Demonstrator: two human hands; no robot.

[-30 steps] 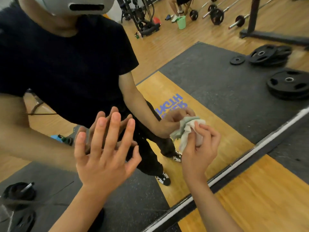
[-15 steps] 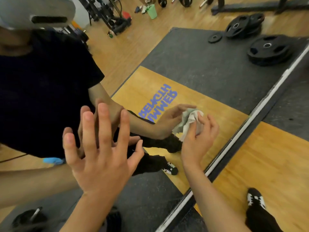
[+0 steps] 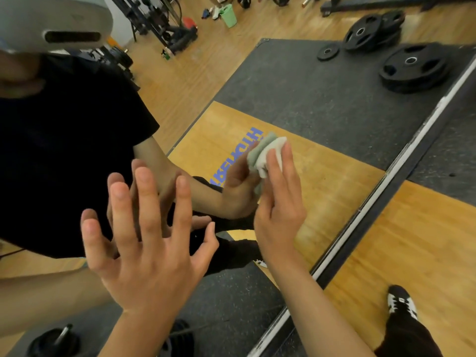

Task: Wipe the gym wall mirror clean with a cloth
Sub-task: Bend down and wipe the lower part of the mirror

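White cloth shifted higher on mirror, right hand holding it; left hand splayed

Below and right of the right hand, a black trouser leg meets a black shoe with white patches. Reflected above the left hand: black short-sleeved T-shirt, pale grey headset with a dark slot.
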